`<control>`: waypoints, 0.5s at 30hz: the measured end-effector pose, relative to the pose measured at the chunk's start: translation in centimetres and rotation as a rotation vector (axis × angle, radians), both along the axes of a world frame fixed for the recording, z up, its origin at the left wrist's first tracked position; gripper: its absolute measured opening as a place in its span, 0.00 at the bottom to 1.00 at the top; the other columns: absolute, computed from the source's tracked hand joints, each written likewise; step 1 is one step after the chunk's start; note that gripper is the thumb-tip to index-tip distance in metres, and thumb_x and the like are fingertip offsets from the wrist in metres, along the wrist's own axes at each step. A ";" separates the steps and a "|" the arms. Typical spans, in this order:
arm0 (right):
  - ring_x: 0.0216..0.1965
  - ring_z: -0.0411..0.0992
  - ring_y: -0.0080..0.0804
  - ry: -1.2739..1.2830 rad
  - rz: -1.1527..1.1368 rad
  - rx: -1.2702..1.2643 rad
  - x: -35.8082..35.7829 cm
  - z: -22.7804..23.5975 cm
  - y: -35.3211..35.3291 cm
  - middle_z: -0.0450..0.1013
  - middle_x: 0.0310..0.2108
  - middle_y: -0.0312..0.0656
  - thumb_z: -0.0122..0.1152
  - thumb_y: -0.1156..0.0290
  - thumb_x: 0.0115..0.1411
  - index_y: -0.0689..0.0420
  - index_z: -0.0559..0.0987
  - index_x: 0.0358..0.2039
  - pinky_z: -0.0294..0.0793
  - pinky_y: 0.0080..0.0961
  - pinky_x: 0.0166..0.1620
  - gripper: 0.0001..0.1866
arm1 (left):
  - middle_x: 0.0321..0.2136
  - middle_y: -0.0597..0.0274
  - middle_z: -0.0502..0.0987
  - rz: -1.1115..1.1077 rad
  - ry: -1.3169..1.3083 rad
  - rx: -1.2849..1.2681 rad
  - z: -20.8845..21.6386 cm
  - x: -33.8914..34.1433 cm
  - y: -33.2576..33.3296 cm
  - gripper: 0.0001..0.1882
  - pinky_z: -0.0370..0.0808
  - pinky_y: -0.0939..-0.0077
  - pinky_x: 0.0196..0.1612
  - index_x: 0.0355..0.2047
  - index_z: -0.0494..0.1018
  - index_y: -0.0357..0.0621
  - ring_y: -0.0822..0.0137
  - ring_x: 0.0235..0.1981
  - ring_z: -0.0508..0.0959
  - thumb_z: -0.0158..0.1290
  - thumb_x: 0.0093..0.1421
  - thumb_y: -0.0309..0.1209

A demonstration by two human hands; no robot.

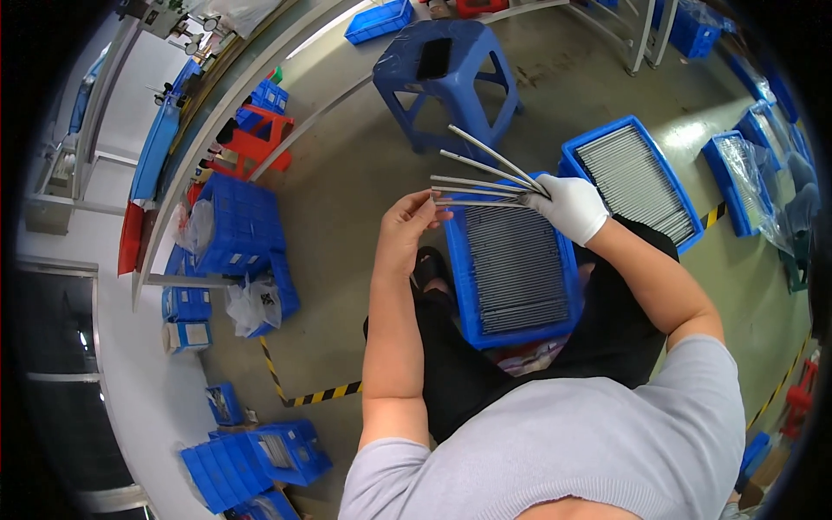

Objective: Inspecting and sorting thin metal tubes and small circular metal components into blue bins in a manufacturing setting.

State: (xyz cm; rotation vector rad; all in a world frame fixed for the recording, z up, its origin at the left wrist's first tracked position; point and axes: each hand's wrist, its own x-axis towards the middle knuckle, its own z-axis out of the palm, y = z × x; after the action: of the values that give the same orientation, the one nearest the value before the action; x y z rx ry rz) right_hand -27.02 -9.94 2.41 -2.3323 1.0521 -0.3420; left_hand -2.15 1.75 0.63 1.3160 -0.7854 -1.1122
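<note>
My right hand (572, 208), in a white glove, grips several thin grey metal rods (487, 166) by one end, and they fan out to the left. My bare left hand (407, 224) is closed in a pinch at the far-left tips of the lowest rods. Below both hands a blue crate (524, 336) stands between my knees, filled with a row of similar rods lying side by side. To its right, a second blue crate (668, 173) holds more rods, lighter in tone.
Ahead stands a blue plastic stool (478, 42) with a dark flat object (435, 58) on it. Stacked blue crates (238, 225) and a red stool (260, 143) are by the bench at left. Plastic-wrapped crates (737, 184) line the right. Striped tape (325, 394) marks the floor.
</note>
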 end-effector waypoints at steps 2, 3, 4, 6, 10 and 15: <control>0.26 0.74 0.44 0.021 -0.006 0.004 0.0 0.3 0.1 0.74 0.21 0.46 0.54 0.52 0.61 0.57 0.77 0.31 0.73 0.36 0.32 0.19 | 0.35 0.56 0.80 -0.004 -0.076 0.001 -0.4 0.2 0.0 0.13 0.71 0.78 0.37 0.42 0.74 0.36 0.67 0.32 0.79 0.52 0.63 0.33; 0.26 0.74 0.44 0.033 0.000 -0.005 0.0 0.3 0.2 0.74 0.21 0.46 0.54 0.52 0.61 0.57 0.77 0.31 0.73 0.36 0.32 0.19 | 0.34 0.55 0.80 -0.026 -0.100 0.014 -0.5 0.4 0.0 0.12 0.71 0.78 0.37 0.40 0.74 0.36 0.67 0.32 0.79 0.52 0.63 0.33; 0.26 0.74 0.43 0.047 0.005 -0.015 -0.1 0.3 0.1 0.74 0.21 0.46 0.54 0.52 0.61 0.56 0.77 0.31 0.73 0.36 0.32 0.18 | 0.32 0.54 0.80 -0.048 -0.123 0.025 -0.5 0.4 -0.1 0.12 0.71 0.77 0.37 0.39 0.74 0.36 0.67 0.31 0.79 0.52 0.62 0.34; 0.26 0.74 0.43 0.047 0.006 -0.036 -0.1 0.2 0.2 0.74 0.21 0.46 0.54 0.52 0.61 0.56 0.77 0.31 0.73 0.36 0.32 0.18 | 0.32 0.54 0.80 -0.057 -0.122 0.062 -0.4 0.4 -0.1 0.13 0.72 0.77 0.38 0.40 0.73 0.34 0.66 0.32 0.79 0.52 0.63 0.33; 0.26 0.75 0.43 0.058 0.010 -0.121 -0.3 -0.1 0.1 0.74 0.21 0.46 0.54 0.53 0.61 0.56 0.76 0.31 0.73 0.37 0.31 0.17 | 0.32 0.54 0.79 -0.065 -0.141 0.097 -0.3 0.3 -0.4 0.12 0.73 0.76 0.40 0.41 0.72 0.32 0.65 0.32 0.79 0.52 0.62 0.30; 0.28 0.75 0.43 0.048 0.004 0.130 0.2 0.2 0.2 0.75 0.24 0.47 0.53 0.54 0.62 0.57 0.77 0.34 0.73 0.36 0.35 0.17 | 0.33 0.55 0.78 -0.035 -0.128 -0.063 -0.5 -0.2 -0.1 0.11 0.75 0.74 0.39 0.41 0.73 0.32 0.65 0.33 0.79 0.51 0.62 0.28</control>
State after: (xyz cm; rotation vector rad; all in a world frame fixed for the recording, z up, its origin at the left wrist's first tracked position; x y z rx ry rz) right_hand -26.80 -9.73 2.63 -2.2364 1.0600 -0.2103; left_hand -2.31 1.69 0.16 1.3342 -0.9334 -1.0302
